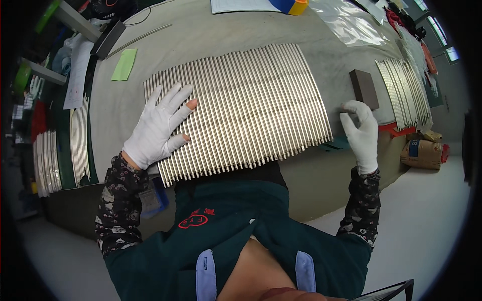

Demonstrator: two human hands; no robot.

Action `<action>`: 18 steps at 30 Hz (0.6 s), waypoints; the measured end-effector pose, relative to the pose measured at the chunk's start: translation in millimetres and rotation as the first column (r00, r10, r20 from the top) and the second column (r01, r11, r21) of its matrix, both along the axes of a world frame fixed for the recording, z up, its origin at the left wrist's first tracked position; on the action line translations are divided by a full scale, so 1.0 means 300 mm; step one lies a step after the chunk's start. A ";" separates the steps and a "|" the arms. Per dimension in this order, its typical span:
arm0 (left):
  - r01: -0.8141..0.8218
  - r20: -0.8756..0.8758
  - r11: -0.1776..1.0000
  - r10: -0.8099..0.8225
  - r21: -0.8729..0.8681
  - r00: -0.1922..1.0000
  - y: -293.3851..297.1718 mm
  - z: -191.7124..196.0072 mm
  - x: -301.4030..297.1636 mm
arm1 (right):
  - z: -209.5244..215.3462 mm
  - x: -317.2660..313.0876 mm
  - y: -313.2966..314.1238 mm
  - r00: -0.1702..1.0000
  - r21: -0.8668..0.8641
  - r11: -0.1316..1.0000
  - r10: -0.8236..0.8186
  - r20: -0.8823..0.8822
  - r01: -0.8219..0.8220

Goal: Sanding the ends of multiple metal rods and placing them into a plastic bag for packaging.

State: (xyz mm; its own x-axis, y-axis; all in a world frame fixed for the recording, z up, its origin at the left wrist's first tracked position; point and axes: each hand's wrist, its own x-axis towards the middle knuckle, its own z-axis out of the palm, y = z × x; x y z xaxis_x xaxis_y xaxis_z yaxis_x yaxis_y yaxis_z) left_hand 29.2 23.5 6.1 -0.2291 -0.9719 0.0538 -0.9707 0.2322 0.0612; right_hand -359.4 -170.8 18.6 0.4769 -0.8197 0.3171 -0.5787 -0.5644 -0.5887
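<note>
Evidently mid-sorting: left hand [158, 125] lay flat, grip released, on the row of metal rods [241, 108] at frame centre on the bench [211, 35], while right hand [362, 131], centre right, pinched something small, calling next for careful placement.

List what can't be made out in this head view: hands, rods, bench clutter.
- Left hand: lies flat on the row of metal rods; the rods beneath it are covered.
- Right hand: fingertips curled near the dark block; whether they pinch anything is too small to tell.
- Near ends of the rods: partly hidden by the green apron.
- Tape roll: cut off by the top edge.
- Second rod batch: far end lost in fisheye bending.
</note>
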 end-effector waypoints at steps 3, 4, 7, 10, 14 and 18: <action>0.074 -0.044 0.997 -0.074 -0.007 0.996 -0.058 -0.002 -0.010 | 0.007 -0.080 -0.076 0.992 -0.271 0.958 -0.116 -0.054 0.097; 0.096 -0.070 0.995 -0.097 -0.016 0.993 -0.070 -0.008 -0.012 | 0.014 -0.083 -0.089 0.974 -0.284 0.945 -0.200 -0.103 0.164; 0.138 -0.067 0.990 -0.139 -0.030 0.988 -0.087 -0.006 -0.007 | 0.018 -0.053 -0.096 0.974 -0.395 0.913 -0.170 -0.147 0.099; 0.218 -0.043 0.976 -0.219 -0.019 0.975 -0.146 0.039 -0.021 | 0.037 0.010 -0.022 0.980 -0.415 0.910 -0.062 -0.190 -0.023; 0.339 -0.093 0.934 -0.350 -0.115 0.932 -0.307 0.066 -0.121 | 0.033 -0.016 -0.046 0.945 -0.511 0.858 -0.201 -0.259 0.042; 0.404 -0.136 0.902 -0.424 -0.149 0.896 -0.442 0.011 -0.225 | 0.015 -0.017 -0.135 0.828 -0.474 0.838 -0.454 -0.329 0.271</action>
State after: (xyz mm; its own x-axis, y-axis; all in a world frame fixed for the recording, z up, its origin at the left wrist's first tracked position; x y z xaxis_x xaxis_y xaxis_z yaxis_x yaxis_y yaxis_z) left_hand -38.3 -109.1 9.6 -0.5882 -0.7756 0.2290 -0.7640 0.6258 0.1570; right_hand -364.5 -211.2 23.0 0.3286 -0.8069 0.4909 -0.9209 -0.3891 -0.0232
